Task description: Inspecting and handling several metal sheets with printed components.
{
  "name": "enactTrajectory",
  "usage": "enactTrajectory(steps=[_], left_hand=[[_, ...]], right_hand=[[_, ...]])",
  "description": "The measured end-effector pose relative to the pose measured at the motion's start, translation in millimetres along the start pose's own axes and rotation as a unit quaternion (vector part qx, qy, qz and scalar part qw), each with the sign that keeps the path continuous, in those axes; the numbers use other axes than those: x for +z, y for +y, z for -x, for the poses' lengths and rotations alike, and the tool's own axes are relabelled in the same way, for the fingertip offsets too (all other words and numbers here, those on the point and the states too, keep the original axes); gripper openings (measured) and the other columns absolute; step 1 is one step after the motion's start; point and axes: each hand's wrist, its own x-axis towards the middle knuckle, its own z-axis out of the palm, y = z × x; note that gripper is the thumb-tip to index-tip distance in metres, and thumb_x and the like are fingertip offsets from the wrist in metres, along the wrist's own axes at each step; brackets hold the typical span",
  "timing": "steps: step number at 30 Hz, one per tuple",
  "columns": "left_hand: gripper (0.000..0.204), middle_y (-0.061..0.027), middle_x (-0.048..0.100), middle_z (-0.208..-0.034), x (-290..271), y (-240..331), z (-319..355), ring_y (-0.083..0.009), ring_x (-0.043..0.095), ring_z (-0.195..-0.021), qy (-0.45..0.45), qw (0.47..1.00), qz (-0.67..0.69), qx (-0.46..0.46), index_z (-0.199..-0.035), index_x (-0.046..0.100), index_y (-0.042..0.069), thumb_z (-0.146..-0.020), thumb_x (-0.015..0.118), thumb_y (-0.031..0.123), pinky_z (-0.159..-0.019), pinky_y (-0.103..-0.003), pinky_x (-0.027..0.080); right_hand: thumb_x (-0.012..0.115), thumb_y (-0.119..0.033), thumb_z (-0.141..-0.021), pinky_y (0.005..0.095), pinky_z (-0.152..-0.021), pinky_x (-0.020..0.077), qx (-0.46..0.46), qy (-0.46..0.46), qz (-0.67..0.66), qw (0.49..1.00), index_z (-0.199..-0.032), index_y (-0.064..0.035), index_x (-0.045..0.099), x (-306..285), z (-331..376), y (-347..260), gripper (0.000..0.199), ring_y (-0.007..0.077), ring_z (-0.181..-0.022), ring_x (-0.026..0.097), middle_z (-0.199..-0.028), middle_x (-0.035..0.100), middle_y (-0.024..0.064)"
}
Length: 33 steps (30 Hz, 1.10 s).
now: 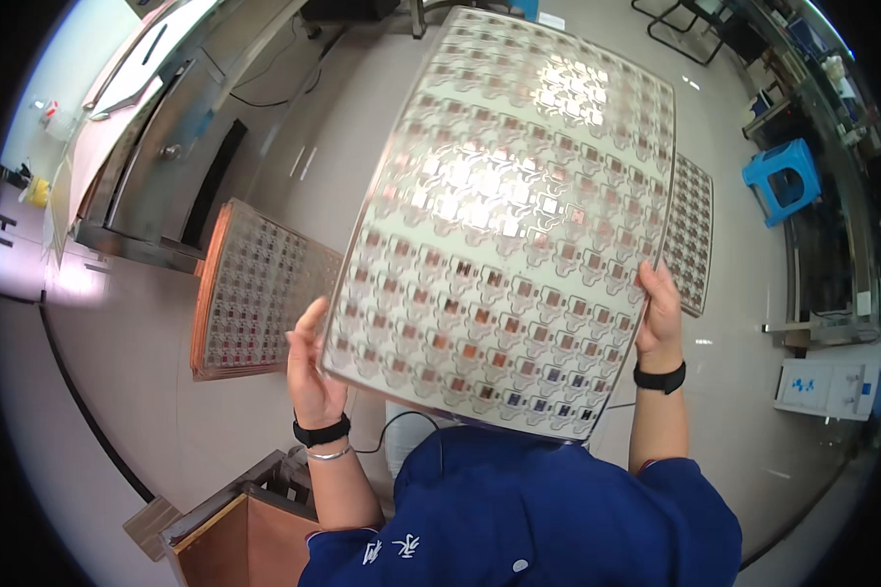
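A large flexible circuit sheet [504, 225] is held up at the frame's centre, gripped at its lower edges by the left hand [311, 367] and right hand [659, 318]. Inspection appears under way; a steady, flat grip is called for in setting it down.

A blue plastic stool [781, 178] stands on the pale floor, well right of a stack of copper-edged patterned sheets [255, 291]. A metal cabinet [171, 147] rises behind the stack; an open wooden box [240, 533] sits in front of it.
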Motion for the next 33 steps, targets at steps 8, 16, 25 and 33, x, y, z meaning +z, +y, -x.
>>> enactTrajectory(steps=[8, 16, 25, 33], left_hand=[[0.046, -0.0108, 0.04, -0.134, 47.7, -46.2, 8.6, -0.0221, 0.045, -0.119, -0.003, 0.972, 0.235, -0.017, -0.135, 0.03, 0.009, -0.093, 0.047, 0.017, -0.096, -0.039, 0.043], [0.045, -0.0079, 0.044, -0.132, 6.6, -30.7, 8.0, -0.0195, 0.044, -0.12, 0.036, 0.984, 0.172, -0.027, -0.133, 0.032, 0.008, -0.091, 0.05, 0.01, -0.101, -0.038, 0.036], [0.036, -0.0122, 0.054, -0.119, -55.2, -19.5, 16.2, -0.0173, 0.056, -0.104, 0.175, 0.983, 0.013, 0.049, -0.125, 0.042, -0.002, -0.092, 0.049, 0.01, -0.089, -0.03, 0.046], [0.034, -0.0128, 0.055, -0.117, -64.3, -8.3, 19.9, -0.0168, 0.056, -0.103, 0.211, 0.975, -0.063, 0.038, -0.123, 0.043, -0.005, -0.093, 0.047, 0.011, -0.089, -0.029, 0.046]], right_hand=[[0.047, -0.008, -0.091, 0.0417, -0.098, 0.0403, 0.009, -0.005, -0.139, 0.99, -0.133, -0.0049, 0.034, 23.9, 2.7, 41.1, 0.044, 0.0254, -0.117, 0.047, -0.13, 0.046, 0.0124], [0.04, -0.015, -0.095, 0.038, -0.095, 0.0443, -0.093, -0.045, -0.198, 0.975, -0.135, -0.0033, 0.032, -72.8, -4.5, -10.2, 0.043, 0.0251, -0.116, 0.048, -0.129, 0.046, 0.0149], [0.039, -0.023, -0.096, 0.0279, -0.08, 0.0489, -0.076, 0.074, 0.163, 0.981, -0.133, 0.0017, 0.035, -44.7, 12.2, -48.8, 0.045, 0.0183, -0.093, 0.061, -0.104, 0.062, 0.0209], [0.047, -0.015, -0.094, 0.0245, -0.079, 0.0471, -0.024, 0.071, 0.186, 0.98, -0.117, 0.006, 0.052, -31.6, 0.6, -28.1, 0.032, 0.0117, -0.09, 0.059, -0.105, 0.062, 0.0107]])
